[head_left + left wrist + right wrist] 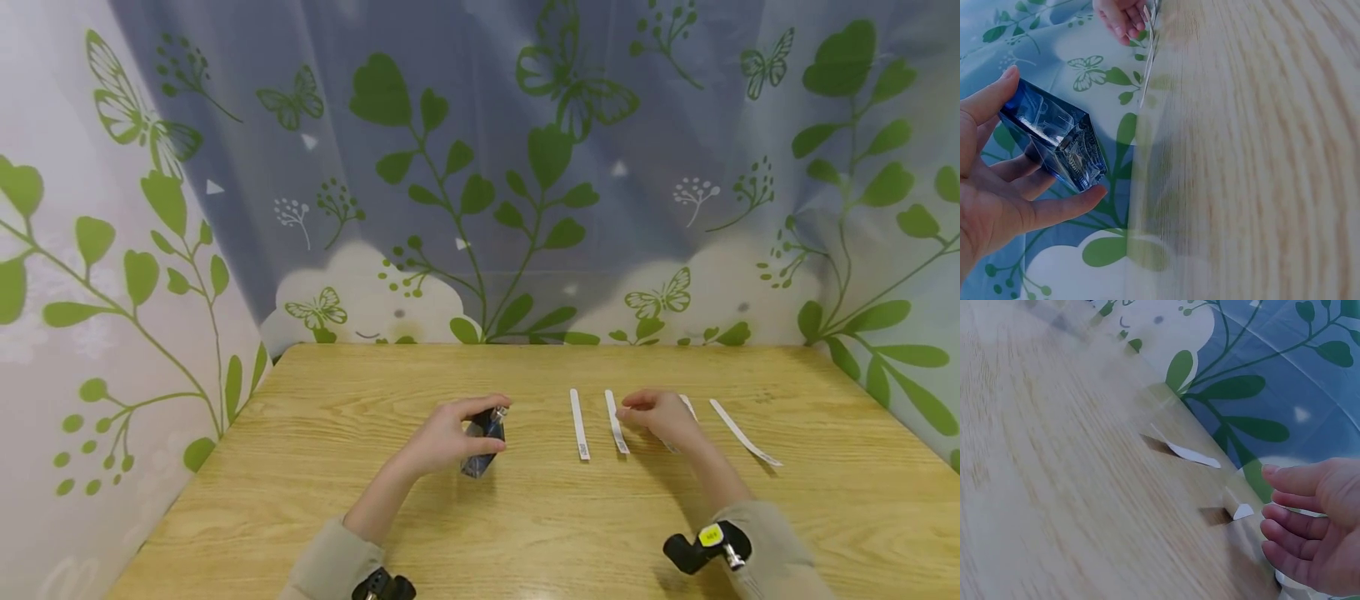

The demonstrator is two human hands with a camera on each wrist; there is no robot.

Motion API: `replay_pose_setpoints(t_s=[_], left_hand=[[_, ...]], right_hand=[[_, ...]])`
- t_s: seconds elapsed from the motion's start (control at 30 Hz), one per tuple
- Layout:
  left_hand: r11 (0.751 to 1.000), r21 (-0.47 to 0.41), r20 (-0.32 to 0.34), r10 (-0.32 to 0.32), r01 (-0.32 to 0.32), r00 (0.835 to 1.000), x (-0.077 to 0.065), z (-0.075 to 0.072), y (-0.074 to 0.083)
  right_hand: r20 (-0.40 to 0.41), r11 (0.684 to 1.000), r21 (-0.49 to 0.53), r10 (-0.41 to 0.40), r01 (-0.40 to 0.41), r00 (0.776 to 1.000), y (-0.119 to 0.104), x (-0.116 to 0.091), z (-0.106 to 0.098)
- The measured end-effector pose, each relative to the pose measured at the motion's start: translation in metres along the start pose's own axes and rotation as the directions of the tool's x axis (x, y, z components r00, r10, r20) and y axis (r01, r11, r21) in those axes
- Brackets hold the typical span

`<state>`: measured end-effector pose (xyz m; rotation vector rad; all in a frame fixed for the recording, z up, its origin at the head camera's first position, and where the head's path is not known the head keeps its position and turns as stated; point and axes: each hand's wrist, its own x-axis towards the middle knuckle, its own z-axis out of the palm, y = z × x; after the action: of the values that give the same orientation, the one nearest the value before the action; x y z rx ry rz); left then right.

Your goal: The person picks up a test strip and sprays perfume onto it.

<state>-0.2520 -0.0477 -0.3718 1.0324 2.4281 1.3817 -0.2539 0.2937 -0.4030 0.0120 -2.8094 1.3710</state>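
Note:
A dark blue glass perfume bottle (489, 427) is tilted above the table in my left hand (442, 437), which grips it between thumb and fingers. The left wrist view shows the clear thick base of the bottle (1054, 122) facing the table side. My right hand (667, 421) hovers among several white paper test strips, its fingertips close to the second strip (616, 422) from the left. Loosely bent fingers (1294, 525) with nothing between them show in the right wrist view. Another strip (687, 407) is partly hidden under that hand.
The leftmost strip (579, 425) lies nearly straight on the wooden table (300, 500). At the far right, a slanted strip (742, 432) has a bent end. A patterned curtain (480, 208) stands behind the table's back edge.

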Motion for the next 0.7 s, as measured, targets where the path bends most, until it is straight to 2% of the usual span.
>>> replay_pose_setpoints(t_s=[0.2, 0.3, 0.7], left_hand=[[1.0, 0.006, 0.003, 0.006, -0.006, 1.0, 0.0, 0.0, -0.001], [1.0, 0.005, 0.007, 0.006, -0.006, 1.0, 0.0, 0.001, -0.001], [1.0, 0.007, 0.025, -0.022, 0.022, 0.999, 0.003, 0.005, -0.004]], right_hand=[[-0.016, 0.992, -0.108, -0.062, 0.06, 0.998, 0.008, 0.004, 0.006], [-0.011, 0.99, -0.124, -0.072, 0.07, 0.997, 0.011, 0.004, 0.008], [-0.017, 0.986, -0.162, -0.035, 0.032, 0.999, 0.012, 0.004, 0.017]])
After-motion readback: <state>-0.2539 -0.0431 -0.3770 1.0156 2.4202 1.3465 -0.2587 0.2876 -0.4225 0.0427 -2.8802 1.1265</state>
